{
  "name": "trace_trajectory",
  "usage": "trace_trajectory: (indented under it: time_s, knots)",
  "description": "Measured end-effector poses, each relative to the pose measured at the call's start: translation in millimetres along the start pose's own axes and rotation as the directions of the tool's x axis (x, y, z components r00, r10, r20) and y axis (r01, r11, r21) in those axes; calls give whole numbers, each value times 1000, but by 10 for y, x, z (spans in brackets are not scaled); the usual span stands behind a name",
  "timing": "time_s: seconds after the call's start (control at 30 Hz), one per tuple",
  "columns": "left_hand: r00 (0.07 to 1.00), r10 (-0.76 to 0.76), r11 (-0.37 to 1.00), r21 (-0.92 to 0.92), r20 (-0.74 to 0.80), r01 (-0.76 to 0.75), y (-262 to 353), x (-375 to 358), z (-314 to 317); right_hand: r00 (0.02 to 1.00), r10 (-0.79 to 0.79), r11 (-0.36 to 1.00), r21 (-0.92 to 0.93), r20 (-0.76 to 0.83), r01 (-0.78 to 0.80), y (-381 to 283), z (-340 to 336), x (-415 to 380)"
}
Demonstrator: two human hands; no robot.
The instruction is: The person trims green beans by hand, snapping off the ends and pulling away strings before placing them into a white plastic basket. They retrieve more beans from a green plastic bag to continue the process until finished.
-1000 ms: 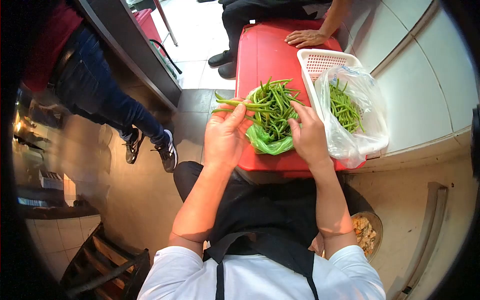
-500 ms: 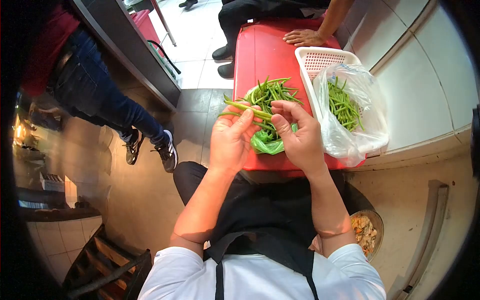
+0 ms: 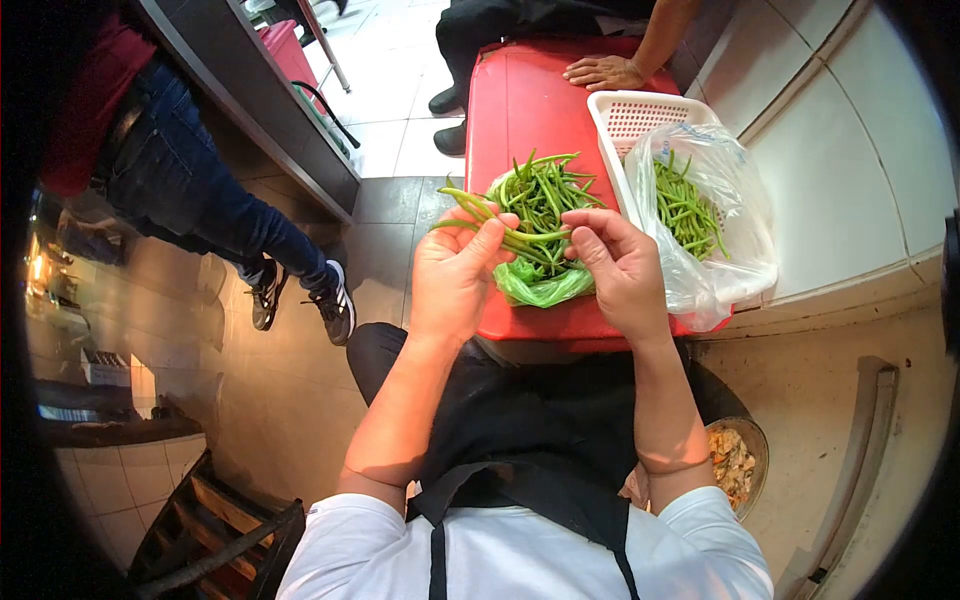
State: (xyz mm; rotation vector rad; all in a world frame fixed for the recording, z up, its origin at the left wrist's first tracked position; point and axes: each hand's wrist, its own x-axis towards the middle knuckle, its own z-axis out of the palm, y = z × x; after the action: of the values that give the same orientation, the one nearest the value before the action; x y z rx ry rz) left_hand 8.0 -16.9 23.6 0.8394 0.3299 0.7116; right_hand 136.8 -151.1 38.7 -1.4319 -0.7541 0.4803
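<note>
Several green beans (image 3: 470, 205) are pinched between the thumb and fingers of my left hand (image 3: 458, 270). My right hand (image 3: 622, 265) has its thumb and forefinger closed at the right end of one of these beans. Just beyond both hands, a heap of green beans (image 3: 548, 190) lies on a green plastic bag (image 3: 545, 288) on the red surface (image 3: 520, 85). To the right, more green beans (image 3: 688, 208) lie in a clear plastic bag (image 3: 742, 190), set in a white perforated basket (image 3: 612, 150).
Another person's hand (image 3: 608, 72) rests on the far end of the red surface. A person in jeans (image 3: 185, 165) stands at the left. A round container (image 3: 762, 462) with food scraps is low by my right side. The tiled wall (image 3: 830, 160) borders the right.
My right hand has moved right and slightly down, away from my left hand, its fingers now at the bean's end. My left hand has shifted slightly left with the beans.
</note>
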Motion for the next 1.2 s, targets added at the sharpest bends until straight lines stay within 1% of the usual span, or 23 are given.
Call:
trace_trajectory:
  time_s: [0.03,0.07,0.1,0.17,0.23,0.33,0.4,0.5,0.53,0.6,0.63,0.7,0.73,0.77,0.8,0.83,0.87,0.93,0.97,1.0,1.1,1.13,1.2]
  knots:
    - [1000,1,1000,14,-5,-1,18,4,-16,999,-31,998,-55,-14,30,18,-51,0]
    - [1000,-4,1000,20,-5,4,27,9,-37,981,-191,943,-275,16,188,19,-115,24]
    - [1000,-10,1000,26,-4,10,33,16,-56,947,-316,878,-360,62,316,-5,-134,43]
    - [1000,-30,999,17,-4,30,37,20,-58,828,-530,676,-499,181,542,-80,-167,75]
    - [999,-53,999,-13,-5,53,43,19,-33,791,-563,617,-514,240,595,-95,-182,111]
    - [999,-47,999,-2,3,47,53,14,-15,748,-580,527,-551,323,647,-118,-193,146]
    - [1000,-30,999,27,3,30,49,17,-21,733,-566,474,-578,378,664,-153,-197,151]
    - [1000,-16,995,95,-5,17,53,3,-20,692,-600,393,-606,402,692,-128,-152,149]
    - [1000,-15,992,123,-10,16,52,-7,-19,709,-592,406,-619,383,673,-103,-131,141]
    - [1000,12,996,91,-14,-11,12,-9,-38,742,-575,430,-645,344,632,-12,-71,106]
    - [1000,27,997,74,-16,-25,-16,-7,-53,774,-589,531,-610,234,588,64,-20,76]
    - [1000,0,999,-36,-5,0,-107,-32,-74,819,-573,709,-496,10,502,227,100,-17]
    - [1000,-13,996,-91,-1,13,-143,-36,-94,843,-535,785,-402,-56,471,255,143,-61]
    - [999,-30,991,-132,-44,24,-159,-33,-125,898,-407,903,-223,-166,368,279,152,-89]
    - [995,-50,984,-173,-86,35,-173,-36,-161,936,-251,967,-24,-247,253,304,155,-119]
    - [989,-74,976,-214,-126,45,-185,-39,-197,952,-78,974,183,-297,137,332,148,-142]
    - [979,-54,983,-185,-195,18,-159,-20,-259,936,-99,916,336,-339,219,356,112,-88]
    - [975,12,989,-138,-223,-43,-73,7,-347,921,-281,954,26,-271,299,260,43,-5]
    - [970,45,991,-115,-240,-74,-47,8,-374,909,-358,933,-127,-213,337,178,12,24]
    - [963,81,991,-81,-257,-105,-40,25,-389,892,-447,853,-336,-72,400,68,-20,54]
    - [967,106,988,-87,-231,-129,-31,33,-342,864,-492,694,-550,109,465,146,7,169]
    - [966,93,987,-103,-243,-121,-32,35,-313,820,-523,563,-629,232,537,203,-11,261]
    - [962,106,987,-87,-252,-132,-25,19,-242,829,-540,598,-628,144,498,223,54,235]
